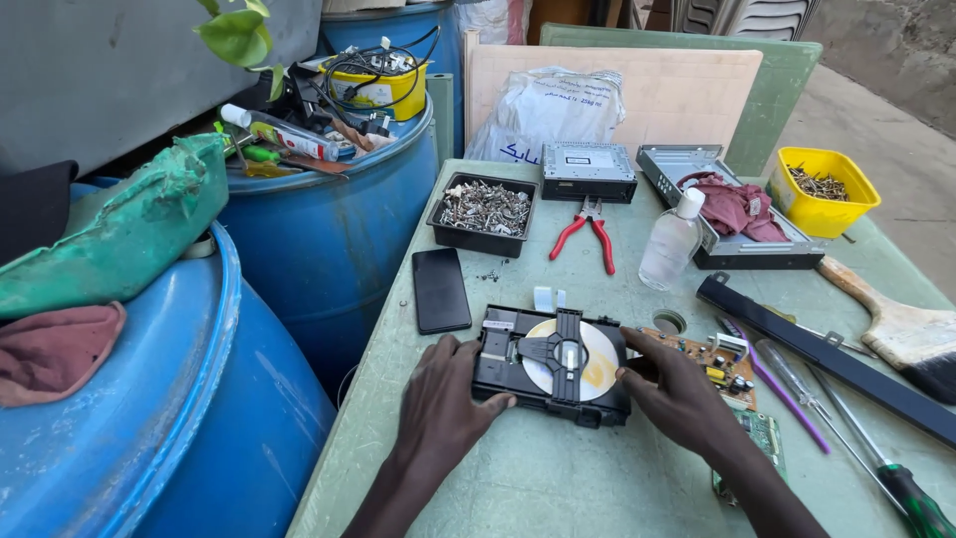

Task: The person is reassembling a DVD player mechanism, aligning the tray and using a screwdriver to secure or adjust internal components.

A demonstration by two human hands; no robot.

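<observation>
A black disc drive mechanism with a pale disc under its black clamp bar lies on the green table. My left hand grips its left side, thumb on the front edge. My right hand holds its right side, fingers on the top edge. A brown circuit board lies just right of the mechanism, partly under my right hand. A green circuit board sits beside my right wrist.
A black phone, a tray of screws, red pliers, a clear bottle, a metal case with a red cloth, a yellow tub, screwdrivers and a brush are around. Blue barrels stand left.
</observation>
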